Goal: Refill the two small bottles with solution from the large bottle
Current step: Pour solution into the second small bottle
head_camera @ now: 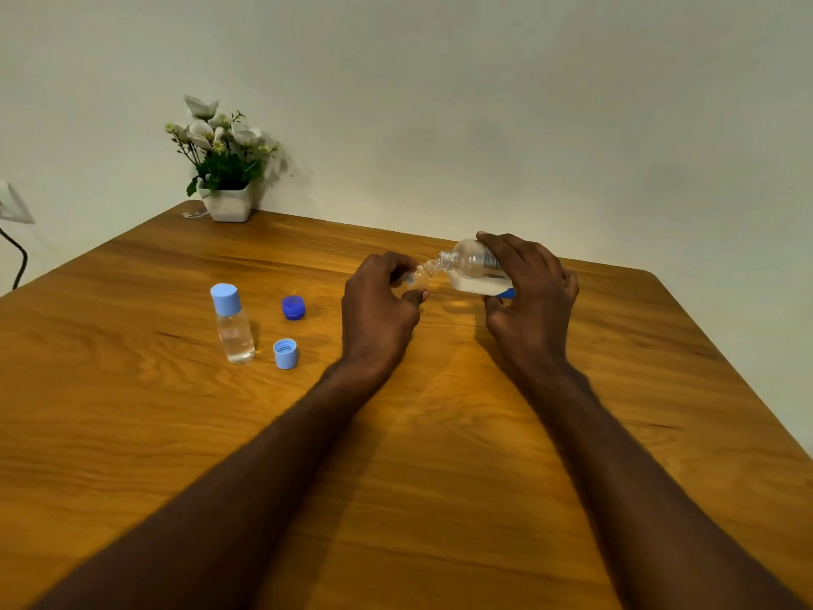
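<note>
Head view: a wooden tabletop [440,455] with strong orange-brown grain fills the lower frame, its far edge running against a plain pale wall [484,103]. At the far left corner stands a white pot [228,205] of white flowers [215,134], its shadow thrown on the wall behind. On the left wall sits a socket plate [13,206] with a dark cable [20,261] hanging from it.

Both bare forearms reach in from the near edge. The left hand [378,308] pinches an open small bottle [417,278] between curled fingers and thumb, held tilted above the tabletop with its mouth toward the right. The right hand [530,297] is wrapped round the large bottle [473,268], tipped on its side with its threaded neck meeting the small bottle's mouth; clear liquid lies along its lower side.

To the left, well apart from the hands, a second small bottle [232,324] stands upright on the tabletop, wearing a light blue cap and partly filled with clear liquid. Just beside it, on its right, a loose light blue cap [286,353] rests open side up. A dark blue cap [293,307] lies farther back, between the standing bottle and the left hand.
</note>
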Motion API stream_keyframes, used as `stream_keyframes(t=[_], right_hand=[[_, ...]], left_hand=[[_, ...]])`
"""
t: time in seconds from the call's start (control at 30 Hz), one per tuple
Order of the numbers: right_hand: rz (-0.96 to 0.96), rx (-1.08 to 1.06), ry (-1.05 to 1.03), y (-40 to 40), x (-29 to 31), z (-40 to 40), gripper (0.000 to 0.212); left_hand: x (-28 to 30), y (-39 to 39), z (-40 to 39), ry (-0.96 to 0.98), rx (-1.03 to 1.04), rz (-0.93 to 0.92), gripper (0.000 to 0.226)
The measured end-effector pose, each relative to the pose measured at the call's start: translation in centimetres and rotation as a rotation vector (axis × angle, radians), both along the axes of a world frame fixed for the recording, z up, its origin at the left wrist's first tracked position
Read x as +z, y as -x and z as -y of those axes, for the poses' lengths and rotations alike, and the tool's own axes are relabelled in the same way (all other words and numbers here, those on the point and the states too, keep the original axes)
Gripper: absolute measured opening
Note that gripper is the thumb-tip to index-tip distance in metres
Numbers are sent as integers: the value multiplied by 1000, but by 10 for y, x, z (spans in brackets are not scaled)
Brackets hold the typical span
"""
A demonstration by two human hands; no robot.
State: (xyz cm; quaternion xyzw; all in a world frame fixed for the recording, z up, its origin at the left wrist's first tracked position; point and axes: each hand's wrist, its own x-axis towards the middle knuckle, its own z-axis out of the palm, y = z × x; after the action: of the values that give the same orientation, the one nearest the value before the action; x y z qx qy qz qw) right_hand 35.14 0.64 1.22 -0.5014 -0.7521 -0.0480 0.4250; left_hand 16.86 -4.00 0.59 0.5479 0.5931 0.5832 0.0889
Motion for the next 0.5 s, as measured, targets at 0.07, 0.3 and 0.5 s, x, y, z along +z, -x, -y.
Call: stream_keyframes(t=[0.07,0.3,0.5], right_hand=[[3,2,-2,0,0,0,87],[6,10,-12,0,0,0,86],[5,15,-8,0,1,1,86]], left_hand=[[0,0,0,1,-2,-2,36],[-1,1,-1,9,4,-11,35],[-1,2,-3,13,9,-25,34]])
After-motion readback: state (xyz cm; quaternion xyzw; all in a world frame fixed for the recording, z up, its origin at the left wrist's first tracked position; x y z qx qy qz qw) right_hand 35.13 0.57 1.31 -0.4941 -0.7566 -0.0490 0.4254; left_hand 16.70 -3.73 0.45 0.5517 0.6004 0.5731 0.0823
